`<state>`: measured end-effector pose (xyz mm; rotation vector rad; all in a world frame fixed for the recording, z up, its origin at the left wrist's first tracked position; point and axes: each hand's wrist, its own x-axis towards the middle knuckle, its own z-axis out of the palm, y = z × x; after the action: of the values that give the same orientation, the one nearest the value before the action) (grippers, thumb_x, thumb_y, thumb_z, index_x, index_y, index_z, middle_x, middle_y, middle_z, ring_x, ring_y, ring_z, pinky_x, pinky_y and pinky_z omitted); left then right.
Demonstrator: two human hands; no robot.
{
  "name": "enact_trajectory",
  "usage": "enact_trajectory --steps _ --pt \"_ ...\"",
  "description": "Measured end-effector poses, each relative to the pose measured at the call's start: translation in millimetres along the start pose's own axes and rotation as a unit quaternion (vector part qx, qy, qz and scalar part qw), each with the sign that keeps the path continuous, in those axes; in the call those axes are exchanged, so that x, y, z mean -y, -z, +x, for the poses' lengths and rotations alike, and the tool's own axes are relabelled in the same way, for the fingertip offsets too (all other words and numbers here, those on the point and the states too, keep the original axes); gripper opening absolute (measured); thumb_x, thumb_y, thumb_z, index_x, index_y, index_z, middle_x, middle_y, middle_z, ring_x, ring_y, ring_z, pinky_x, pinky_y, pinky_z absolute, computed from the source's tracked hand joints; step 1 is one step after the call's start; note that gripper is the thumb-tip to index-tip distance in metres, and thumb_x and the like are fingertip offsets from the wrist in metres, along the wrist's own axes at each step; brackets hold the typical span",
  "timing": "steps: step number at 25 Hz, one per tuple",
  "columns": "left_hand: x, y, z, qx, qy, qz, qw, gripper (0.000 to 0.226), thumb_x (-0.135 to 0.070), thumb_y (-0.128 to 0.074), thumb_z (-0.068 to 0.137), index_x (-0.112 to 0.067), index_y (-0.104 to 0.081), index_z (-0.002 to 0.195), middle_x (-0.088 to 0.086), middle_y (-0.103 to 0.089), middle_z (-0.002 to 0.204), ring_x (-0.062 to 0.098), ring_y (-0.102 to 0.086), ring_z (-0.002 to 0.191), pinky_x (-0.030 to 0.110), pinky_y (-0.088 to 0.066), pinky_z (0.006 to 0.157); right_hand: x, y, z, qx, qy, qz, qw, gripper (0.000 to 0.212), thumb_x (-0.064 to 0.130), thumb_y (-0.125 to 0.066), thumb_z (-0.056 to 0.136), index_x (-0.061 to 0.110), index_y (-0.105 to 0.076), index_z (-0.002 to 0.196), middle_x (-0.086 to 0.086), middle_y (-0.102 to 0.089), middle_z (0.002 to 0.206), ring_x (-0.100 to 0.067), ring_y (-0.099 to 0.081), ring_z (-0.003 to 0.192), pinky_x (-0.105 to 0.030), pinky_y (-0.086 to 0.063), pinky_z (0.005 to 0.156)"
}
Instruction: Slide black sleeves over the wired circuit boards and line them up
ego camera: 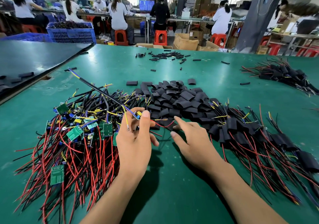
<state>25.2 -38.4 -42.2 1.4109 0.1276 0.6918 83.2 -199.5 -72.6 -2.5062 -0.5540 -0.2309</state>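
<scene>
Landmark for all positions: the pile of black sleeves [174,99], loose and lying mid-way across the green table [172,180].

We note the left hand [136,142] raised at the pile's near-left edge. Its thumb and fingers are curled and pinch one wired circuit board [138,115]. Only a small blue and yellow part of the board shows past the thumb. The board's black cable [96,88] rises away up and to the left of the pile. A thin red wire [162,124] runs from this hand across the pile's near edge.

The right hand [191,142] sits at the near edge of the pile, fingers straight and spread, holding nothing. Its index fingertip lies over a sleeve at that edge; we cannot tell whether it touches.

Left of the pile we see the heap of bare wired boards [77,128], green boards among red, black and yellow wires. Right of the pile, and touching it, lie the sleeved boards [241,134], overlapped in a rough line with wires trailing toward us. A second bundle [279,73] lies well apart, beyond and right of the pile. Short tube offcuts [164,55] are scattered beyond it.
</scene>
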Motion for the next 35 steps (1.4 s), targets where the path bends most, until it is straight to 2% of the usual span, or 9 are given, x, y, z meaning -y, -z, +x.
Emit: enact_trajectory --steps 2,6,8,11,14,19,25,31,35 --pt "-2.0 0.2 -1.0 0.008 0.002 0.001 1.000 0.005 -0.033 -0.059 0.098 -0.030 -0.058 0.094 0.004 -0.070 0.081 0.025 -0.057 0.043 0.027 -0.049 0.047 0.4 1.7 -0.2 -0.013 0.014 0.012 1.000 0.054 0.032 -0.051 0.102 0.021 -0.037 0.153 0.006 -0.059 0.135 -0.016 -0.038 0.134 -0.035 -0.027 0.110" --pt "-3.7 -0.3 -0.6 -0.013 -0.002 0.011 1.000 0.010 -0.023 -0.067 0.094 -0.025 -0.058 0.094 0.001 -0.070 0.079 0.024 -0.059 0.042 0.022 -0.047 0.046 2.4 -0.2 1.1 0.068 0.012 0.036 0.997 0.081 0.026 -0.051 0.102 0.019 0.005 0.160 0.016 -0.040 0.155 -0.010 -0.023 0.145 -0.035 -0.019 0.119" --pt "-3.7 -0.5 -0.5 -0.016 -0.002 0.012 1.000 0.012 -0.021 -0.068 0.093 -0.025 -0.057 0.095 -0.001 -0.069 0.079 0.025 -0.061 0.043 0.023 -0.047 0.048 1.5 -2.0 1.6 0.075 0.011 0.022 0.997 0.085 0.031 -0.052 0.101 0.021 0.010 0.160 0.017 -0.045 0.152 -0.011 -0.025 0.144 -0.033 -0.019 0.118" --pt "-3.2 -0.8 -2.3 -0.004 0.005 0.019 1.000 0.014 -0.024 -0.069 0.092 -0.031 -0.060 0.099 -0.005 -0.070 0.088 0.026 -0.067 0.049 0.026 -0.049 0.051 1.5 0.3 2.7 0.008 0.005 0.016 1.000 0.081 0.039 -0.058 0.097 0.024 -0.009 0.160 0.013 -0.062 0.130 -0.014 -0.039 0.130 -0.029 -0.026 0.106" --pt "0.5 -2.6 -4.1 0.023 0.021 0.008 0.999 0.014 -0.020 -0.069 0.092 -0.031 -0.063 0.100 -0.001 -0.072 0.086 0.025 -0.070 0.055 0.028 -0.052 0.055 1.5 1.3 3.1 -0.040 -0.010 -0.014 0.999 0.076 0.048 -0.065 0.089 0.027 -0.029 0.153 0.011 -0.062 0.106 -0.019 -0.048 0.111 -0.036 -0.038 0.094" --pt "7.2 -4.7 -3.8 0.060 0.049 -0.042 0.996 0.018 -0.001 -0.064 0.092 -0.017 -0.060 0.098 0.010 -0.073 0.087 0.029 -0.075 0.069 0.027 -0.058 0.065 -4.9 -2.3 4.3 -0.004 -0.082 -0.095 0.992 0.048 0.057 -0.059 0.091 0.028 -0.061 0.129 0.004 -0.053 0.120 -0.022 -0.043 0.120 -0.037 -0.034 0.094" --pt "6.5 -5.4 -2.2 0.065 0.053 -0.042 0.996 0.019 0.009 -0.064 0.089 -0.008 -0.055 0.093 0.020 -0.069 0.087 0.030 -0.074 0.070 0.031 -0.060 0.069 -5.2 0.6 1.2 0.000 -0.061 -0.079 0.995 0.034 0.047 -0.058 0.095 0.028 -0.064 0.123 0.001 -0.056 0.108 -0.025 -0.052 0.111 -0.039 -0.039 0.090" --pt "4.1 -4.4 -1.1 0.024 0.029 0.025 0.999 0.017 0.010 -0.064 0.086 -0.005 -0.055 0.085 0.011 -0.068 0.071 0.027 -0.074 0.069 0.045 -0.061 0.073 -3.9 4.4 0.9 -0.101 -0.073 0.107 0.986 0.027 0.019 -0.064 0.095 0.024 -0.071 0.121 -0.001 -0.057 0.096 -0.018 -0.061 0.087 -0.028 -0.044 0.080" --pt "4.8 -4.1 -0.6 0.015 0.035 0.057 0.998 0.017 0.006 -0.064 0.086 -0.008 -0.056 0.085 0.000 -0.068 0.066 0.022 -0.075 0.070 0.052 -0.059 0.080 -5.6 11.6 6.2 -0.109 -0.159 0.416 0.889 0.027 0.006 -0.067 0.092 0.028 -0.073 0.105 0.005 -0.068 0.080 -0.009 -0.060 0.058 -0.021 -0.049 0.062"
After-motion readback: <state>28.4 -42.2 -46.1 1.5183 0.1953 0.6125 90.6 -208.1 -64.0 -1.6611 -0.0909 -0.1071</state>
